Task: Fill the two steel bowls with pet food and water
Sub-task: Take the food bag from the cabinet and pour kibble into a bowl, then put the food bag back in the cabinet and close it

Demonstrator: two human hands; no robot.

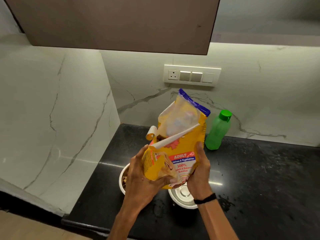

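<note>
I hold a yellow pet food bag (183,135) upright above the two steel bowls, its torn top open and kibble showing inside. My left hand (143,182) grips the bag's lower left side. On the bag's right edge my right hand (199,172) grips it, a black band on that wrist. The left steel bowl (123,177) holds some brown kibble and is mostly hidden by my left hand. The right steel bowl (181,196) looks empty and is partly covered by the bag and my right wrist. A green water bottle (217,130) with its cap on stands behind the bag.
The bowls sit on a black stone counter (259,179) in a corner of white marble walls. A switch panel (192,75) is on the back wall. A brown cabinet (121,23) hangs overhead. The counter's front edge runs below my forearms.
</note>
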